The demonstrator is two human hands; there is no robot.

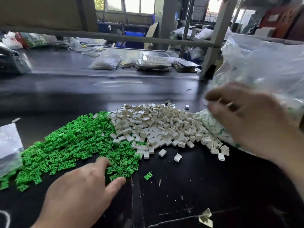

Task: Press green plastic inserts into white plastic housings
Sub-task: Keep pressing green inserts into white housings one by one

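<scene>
Green inserts (77,145) are heaped at 8 o'clock on the counter (181,195) and white housings (164,127) at 1 o'clock. The heaps touch. Both are jumbled, with no common axis. One loose insert (148,176) slants roughly 7-to-1 o'clock. No pair is being joined, so most of the work appears to be left. Left hand (79,191): grip wide, fingertips touching the green heap. Right hand (246,119): blurred at the clear bag (263,66), grip cannot be told.

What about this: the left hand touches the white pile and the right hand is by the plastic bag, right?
Not quite. In the head view, the left hand touches the green inserts, not the white housings. The right hand is by the plastic bag.
</scene>
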